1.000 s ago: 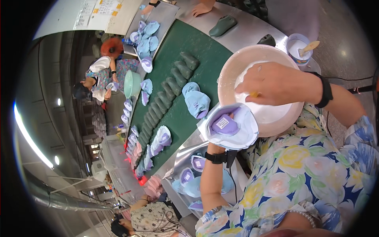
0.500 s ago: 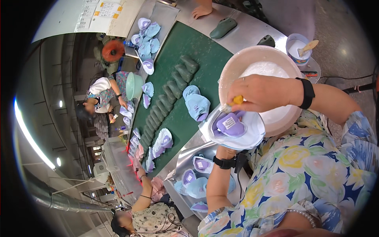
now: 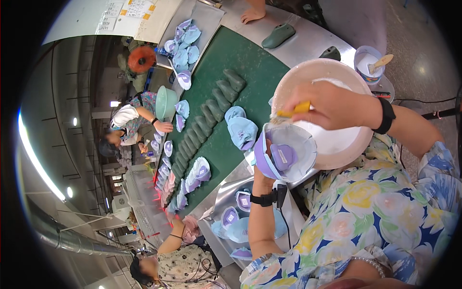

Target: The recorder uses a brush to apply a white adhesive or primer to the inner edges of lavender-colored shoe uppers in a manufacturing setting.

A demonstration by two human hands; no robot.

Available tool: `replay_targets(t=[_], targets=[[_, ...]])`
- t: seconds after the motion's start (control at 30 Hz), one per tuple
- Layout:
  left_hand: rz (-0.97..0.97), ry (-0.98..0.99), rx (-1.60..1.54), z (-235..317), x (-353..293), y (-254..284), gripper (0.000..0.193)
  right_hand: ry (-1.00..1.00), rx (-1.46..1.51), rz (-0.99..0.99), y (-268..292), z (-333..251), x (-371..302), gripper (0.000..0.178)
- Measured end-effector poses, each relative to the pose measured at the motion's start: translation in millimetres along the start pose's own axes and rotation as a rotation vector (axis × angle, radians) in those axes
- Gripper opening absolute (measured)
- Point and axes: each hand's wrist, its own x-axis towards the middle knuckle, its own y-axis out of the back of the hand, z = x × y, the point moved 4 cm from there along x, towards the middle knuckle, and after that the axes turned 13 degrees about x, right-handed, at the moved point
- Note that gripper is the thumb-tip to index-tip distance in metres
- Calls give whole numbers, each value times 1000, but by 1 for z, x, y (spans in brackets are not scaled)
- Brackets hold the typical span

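Note:
A light blue and purple shoe upper (image 3: 303, 139) rests in my left hand (image 3: 263, 177), its hollow side turned toward me with a pale label on the purple part inside. The upper covers most of that hand, though a bit of finger shows within the opening. My right hand (image 3: 328, 105) is closed around a yellow-handled brush (image 3: 299, 109). The bristles meet or nearly meet the upper's far rim. Just beyond and to the right stands a large pinkish basin (image 3: 299, 72) of white liquid (image 3: 337, 140), partly beneath my right hand.
Dark green shoe lasts (image 3: 204, 124) line a green belt (image 3: 255, 60), with blue uppers (image 3: 240, 130) beside them. More uppers (image 3: 231, 216) lie on a metal tray near my left arm. A white-filled tub (image 3: 368, 57) with a brush stands behind the basin. Co-workers (image 3: 130, 120) occupy the left.
My left hand has turned the upper, so its purple outside now shows on the left. My right hand has lifted the brush slightly toward the far rim.

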Motion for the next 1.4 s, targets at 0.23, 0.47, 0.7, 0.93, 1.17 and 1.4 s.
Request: replay_targets(t=[0.23,0.47,0.7,0.93,1.17,1.4], targets=[[174,-163,-68,4,0,24,47,69,-57,-377,-22,0,-19,15],[501,-251,59,-13,9,192,31,-235,36,46,14,-14,-30,22],[735,-391,-305,-1,36,316,19,-554,10,15,2,-11,-40,15],[1319,-138,323,-40,37,430,51,-661,-19,3,-4,9,-35,12],[308,-777,1782,-13,92,197,56,-805,-115,79,5,57,-36,18],[333,-437,1404,35,95,169,48,-794,73,-276,-58,62,-38,21]])
